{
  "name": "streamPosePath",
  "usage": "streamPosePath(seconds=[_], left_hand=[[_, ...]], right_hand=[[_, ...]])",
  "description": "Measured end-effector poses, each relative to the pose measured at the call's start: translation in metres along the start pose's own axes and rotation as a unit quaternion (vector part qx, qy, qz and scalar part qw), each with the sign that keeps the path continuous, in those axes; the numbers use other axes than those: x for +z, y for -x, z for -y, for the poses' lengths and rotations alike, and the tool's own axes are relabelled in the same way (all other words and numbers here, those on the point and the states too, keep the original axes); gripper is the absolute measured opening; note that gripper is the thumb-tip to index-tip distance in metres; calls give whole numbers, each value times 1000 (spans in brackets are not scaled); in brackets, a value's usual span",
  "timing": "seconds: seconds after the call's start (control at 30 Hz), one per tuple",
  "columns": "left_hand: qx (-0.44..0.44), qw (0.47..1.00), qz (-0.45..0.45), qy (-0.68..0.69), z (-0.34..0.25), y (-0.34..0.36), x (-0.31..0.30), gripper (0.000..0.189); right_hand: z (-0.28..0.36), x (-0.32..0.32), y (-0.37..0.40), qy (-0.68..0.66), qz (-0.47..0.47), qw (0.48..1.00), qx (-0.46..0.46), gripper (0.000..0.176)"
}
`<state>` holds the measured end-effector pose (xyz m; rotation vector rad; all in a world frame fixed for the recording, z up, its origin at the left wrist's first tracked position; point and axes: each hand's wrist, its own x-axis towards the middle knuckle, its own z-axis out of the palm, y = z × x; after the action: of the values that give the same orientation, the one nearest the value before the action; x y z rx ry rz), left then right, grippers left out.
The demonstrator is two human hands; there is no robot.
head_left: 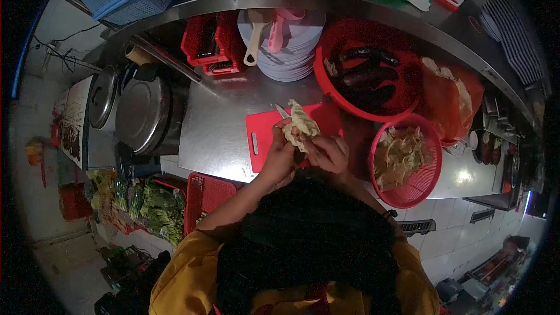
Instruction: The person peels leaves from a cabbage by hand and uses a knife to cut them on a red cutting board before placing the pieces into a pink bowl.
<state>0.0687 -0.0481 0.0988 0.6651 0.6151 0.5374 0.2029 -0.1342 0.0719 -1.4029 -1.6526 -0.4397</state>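
Above a red cutting board (261, 125) on the metal counter, both hands hold a pale, crumpled leafy piece (302, 123). My left hand (280, 154) is closed on its left side. My right hand (328, 153) has its fingers closed on the lower right side. A knife blade (283, 111) shows just behind the piece, near my left fingertips; its handle is hidden. To the right stands a pink-red basket (431, 182) with pale torn leaves (401, 154) inside.
A large red basin (329, 84) with dark long vegetables stands behind the board, beside an orange bag (458, 105). Stacked plates (286, 64) and red bins (204, 41) are at the back. Large metal pots (140, 114) stand left, and a red crate (204, 195) is below them.
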Motion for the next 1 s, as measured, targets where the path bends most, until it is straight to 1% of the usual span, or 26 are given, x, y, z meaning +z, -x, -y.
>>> streamPosePath(seconds=[0.07, 0.1, 0.17, 0.2, 0.27, 0.3, 0.37, 0.4, 0.43, 0.47, 0.6, 0.67, 0.7, 0.73, 0.77, 0.83, 0.87, 0.9, 0.93, 0.97, 1.0], left_hand=[[-39, 999, -38, -1, -5, 2, 5, 38], [-38, 999, -38, -1, -5, 2, 4, 38], [-62, 997, -54, 3, -2, 2, -2, 36], [-62, 997, -54, 4, 0, 1, -6, 36], [-67, 998, -20, -8, 2, 1, -12, 39], [-66, 998, -20, -7, 3, 1, -13, 39], [-85, 995, -54, 6, 0, 3, -9, 39], [-85, 995, -53, 6, 2, 3, -11, 39], [-91, 995, -49, 8, 4, 2, -14, 37], [-96, 994, -44, 10, 5, 1, -16, 35], [-93, 994, -43, 43, 9, -6, -26, 32], [-126, 984, 8, 124, 5, -22, -47, 34], [-126, 984, 10, 123, 0, -26, -51, 34], [-78, 991, -27, 106, -10, -28, -47, 45], [-29, 994, -65, 88, -18, -27, -45, 55], [-15, 995, -58, 86, -26, -22, -50, 55], [-12, 996, -42, 77, -27, -20, -55, 55], [-8, 997, -26, 68, -28, -19, -58, 55], [-6, 997, -28, 69, -31, -16, -55, 55], [6, 997, -13, 79, -36, -10, -46, 49], [19, 996, 3, 90, -40, -7, -39, 43]], right_hand=[[-1, 6, 1, -31, 6, 999, -10, 36], [-1, 4, 2, -31, 6, 999, -11, 36], [6, -9, -6, -41, 77, 996, 21, 37], [6, -9, -4, -41, 78, 996, 20, 37], [8, -7, 0, -32, 94, 995, 20, 46], [8, -8, 0, -31, 94, 995, 19, 46], [8, -10, -1, -22, 127, 992, 14, 51], [9, -9, 0, -21, 127, 992, 13, 51], [9, -8, 1, -17, 125, 992, 18, 44], [10, -7, 1, -12, 123, 992, 22, 41], [13, -9, 3, -18, 128, 992, 0, 41], [15, 3, 23, -173, 164, 971, 26, 33], [13, -1, 28, -171, 164, 971, 26, 33], [9, -7, 31, -294, 214, 911, 195, 31], [10, -12, 34, -404, 254, 804, 355, 28], [8, -1, 70, -344, 14, 877, 336, 27], [-5, -19, 56, -257, 24, 907, 334, 25], [-15, -40, 42, -119, 23, 952, 280, 23], [-19, -62, 29, 19, 24, 973, 231, 22], [-20, -83, 20, 124, 26, 970, 207, 21], [-24, -101, 17, 175, 40, 958, 222, 22]])
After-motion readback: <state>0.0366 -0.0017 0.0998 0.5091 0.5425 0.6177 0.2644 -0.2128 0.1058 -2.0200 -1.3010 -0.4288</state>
